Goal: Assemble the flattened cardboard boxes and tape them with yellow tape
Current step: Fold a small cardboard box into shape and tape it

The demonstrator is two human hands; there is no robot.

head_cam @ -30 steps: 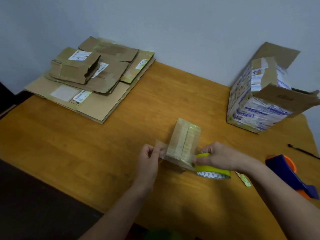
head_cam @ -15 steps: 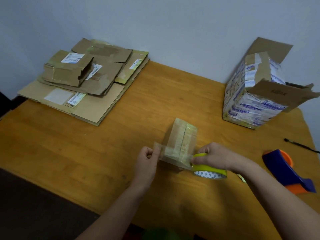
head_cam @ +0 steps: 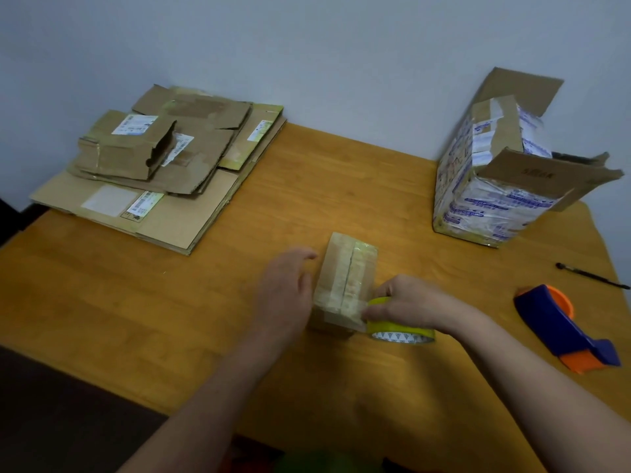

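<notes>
Probably light and easily dented, box (head_cam: 345, 281) sits between loose-fingered left hand (head_cam: 286, 288) and right hand (head_cam: 406, 302) gripping tape roll (head_cam: 399, 331); hold by stiff corners.

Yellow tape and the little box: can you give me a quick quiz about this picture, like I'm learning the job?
1. True or false: the right hand grips the yellow tape roll.
2. Where is the blue and orange tape dispenser? A) on the floor B) on the table C) on a chair
3. Which hand lies open beside the small box?
Key: 1 true; 2 B; 3 the left hand.
</notes>
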